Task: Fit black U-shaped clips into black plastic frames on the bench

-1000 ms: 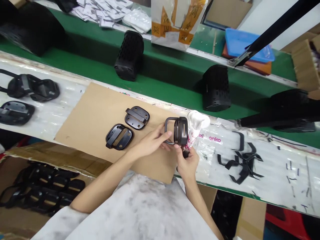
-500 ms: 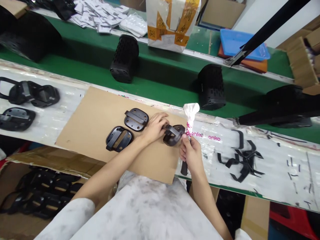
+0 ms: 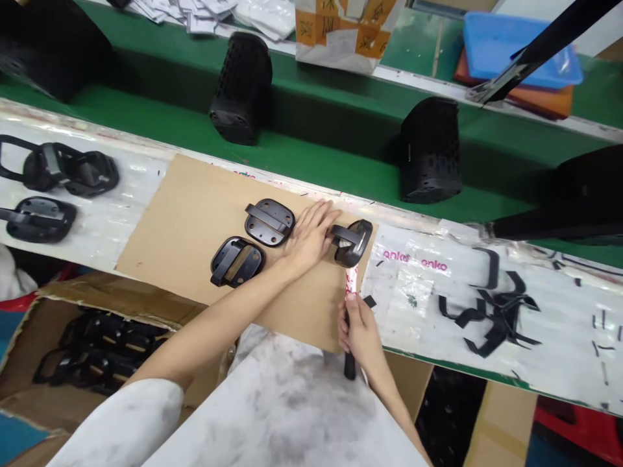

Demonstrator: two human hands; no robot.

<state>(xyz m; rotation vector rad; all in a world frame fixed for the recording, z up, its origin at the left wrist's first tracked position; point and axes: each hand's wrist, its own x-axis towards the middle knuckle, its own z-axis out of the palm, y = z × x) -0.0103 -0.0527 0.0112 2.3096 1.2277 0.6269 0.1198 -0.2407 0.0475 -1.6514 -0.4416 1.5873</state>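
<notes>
Here the left hand [image 3: 311, 237] lies palm down on the cardboard sheet [image 3: 195, 214], fingers stretched out flat and close together. Their tips rest against a black plastic clasp part [image 3: 351, 241] at the sheet's right edge. The flat palm looks like a steadying hold that pins the part against the sheet without lifting it.

The right hand [image 3: 357, 327] is nearer the body, curled into a fist around a black-handled tool [image 3: 349, 366]. The butt of the handle sticks out past the near edge of the desk [image 3: 418, 324]. The working end points away toward the clasp part and seems to be wrapped in white material with pink print, though what lies under the wrap cannot be told. A small black scrap [image 3: 370, 301] lies just beside the knuckles.

Two more clasp parts [image 3: 269, 222] [image 3: 237, 261] lie side by side on the cardboard just left of the left hand, apparently set apart as a row. The sheet probably serves as a pad over the shiny plastic-covered desk.

A tangle of black strap pieces [image 3: 491, 311] lies well to the right, and further clasp parts [image 3: 63, 170] sit at the far left. Beyond the desk, a green conveyor belt [image 3: 316, 155] carries two black perforated housings [image 3: 242, 87] [image 3: 431, 150]. An open carton [image 3: 29, 324] of black parts stands below the desk at the near left.
</notes>
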